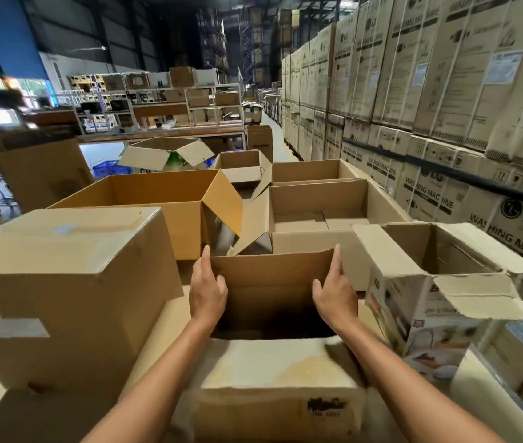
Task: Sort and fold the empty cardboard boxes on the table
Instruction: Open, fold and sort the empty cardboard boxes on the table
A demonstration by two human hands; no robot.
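Since the open box [273,372] at six o'clock probably needs flattening, the left hand [207,292] and right hand [333,294] press its far flap [271,270] from both sides. Their fingers [206,255] lie straight, not curled.

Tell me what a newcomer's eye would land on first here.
First, the left hand and right hand, fingers straight, on either side of the open box at centre, close to the camera. Next, the wall of stacked LG cartons filling the right side. Then the crowd of empty boxes behind the hands, and the big closed box at left.
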